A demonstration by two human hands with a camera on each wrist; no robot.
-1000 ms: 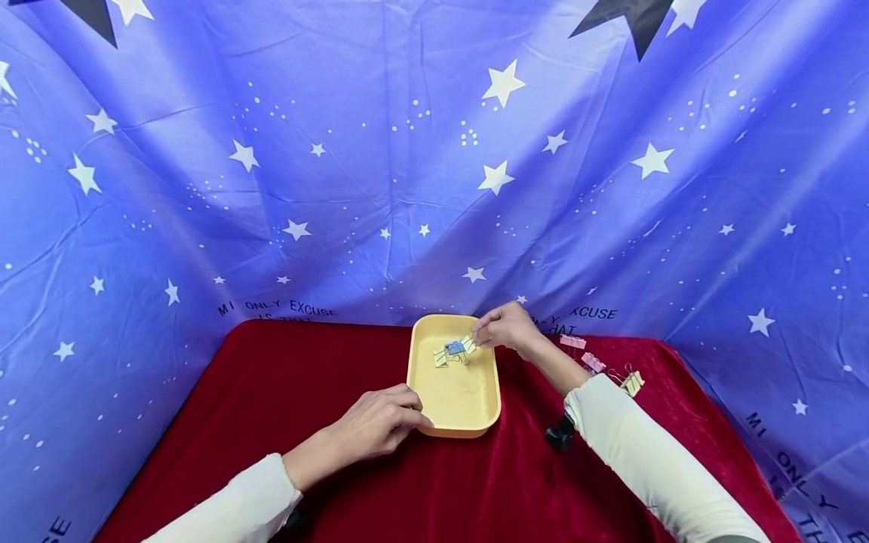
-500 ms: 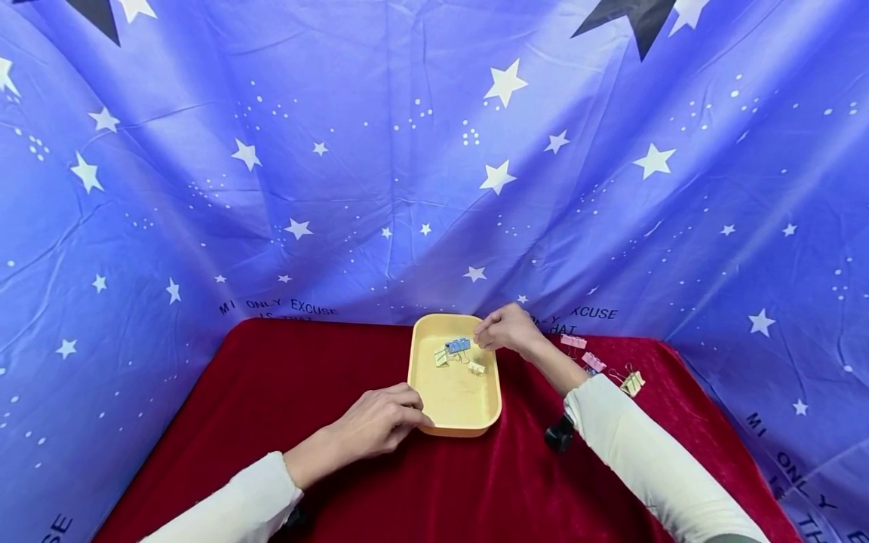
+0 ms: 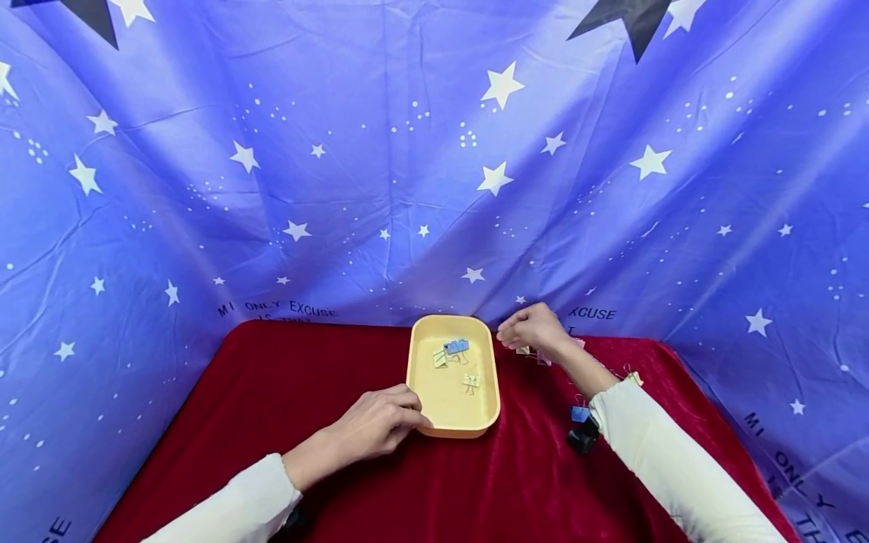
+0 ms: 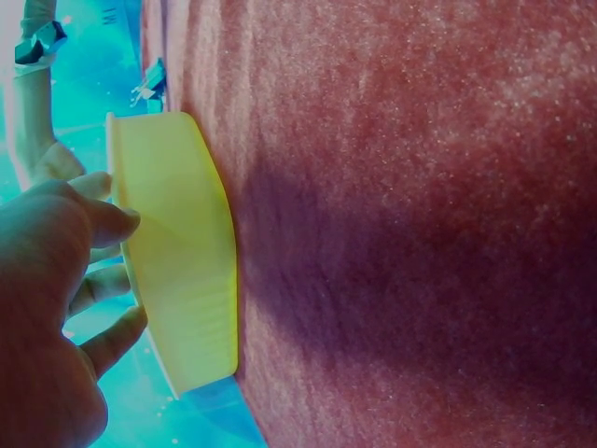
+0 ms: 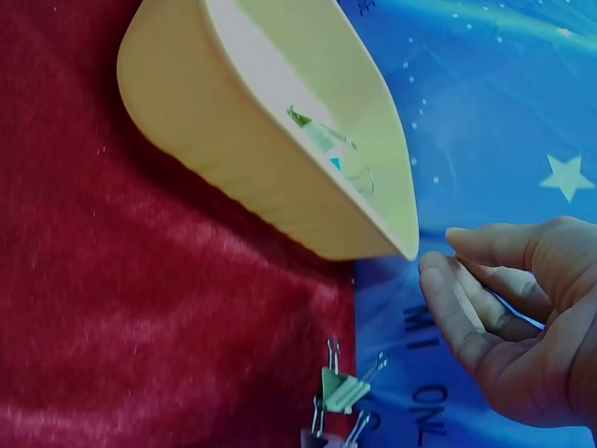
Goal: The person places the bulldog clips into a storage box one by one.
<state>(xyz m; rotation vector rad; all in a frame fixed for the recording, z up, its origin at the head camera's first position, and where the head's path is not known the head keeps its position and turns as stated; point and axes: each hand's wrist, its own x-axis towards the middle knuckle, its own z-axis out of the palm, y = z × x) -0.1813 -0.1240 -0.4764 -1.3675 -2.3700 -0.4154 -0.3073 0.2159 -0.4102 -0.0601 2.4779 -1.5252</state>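
Observation:
A yellow plastic tray stands on the red cloth. Inside it lie a blue binder clip, a pale yellow binder clip beside it and a smaller pale yellow binder clip to the right. My left hand grips the tray's near left corner, its fingers at the rim in the left wrist view. Just beyond the tray's right rim hovers my right hand, fingers loosely bent and nothing between them in the right wrist view. Below it there lies a light green binder clip.
More binder clips lie right of the tray, partly hidden by the right arm: a blue clip, a yellow clip and some pink. A blue star-printed curtain rises behind and around the red cloth.
The small pale yellow clip, first between my right fingers, has dropped into the tray. My right hand has moved right, off the tray, over the loose clips. The left hand stays put.

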